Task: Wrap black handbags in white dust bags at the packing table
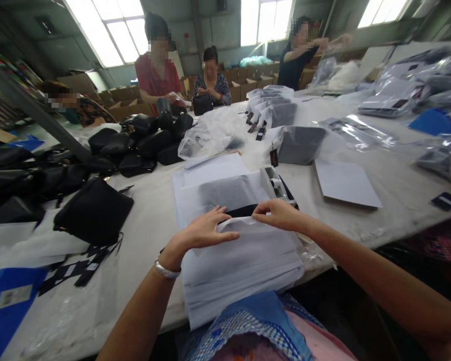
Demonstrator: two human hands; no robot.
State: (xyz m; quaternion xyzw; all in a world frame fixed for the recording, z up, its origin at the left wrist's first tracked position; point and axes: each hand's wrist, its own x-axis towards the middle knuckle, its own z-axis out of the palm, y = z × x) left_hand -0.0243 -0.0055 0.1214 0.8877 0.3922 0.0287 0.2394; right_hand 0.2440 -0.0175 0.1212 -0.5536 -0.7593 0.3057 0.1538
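Observation:
In front of me a black bag (243, 211) lies under thin white tissue paper (244, 250), its dark shape showing through. A dark strip of it is uncovered between my hands. My left hand (206, 229) rests flat on the paper at the bag's left, thumb and fingers apart. At the right end of the strip, my right hand (273, 212) pinches the edge of the tissue paper between thumb and fingers. More white sheets are stacked underneath. Just beyond my right hand stands a small open box (273, 181) with small items inside.
Unwrapped black bags (135, 140) are heaped at the left, one black bag (93, 210) nearer. Tissue-wrapped bags (300, 144) with black tags stand in a row beyond. A white board (346, 183) lies right. Plastic-bagged goods (402, 90) are piled far right. Several co-workers stand or sit across the table.

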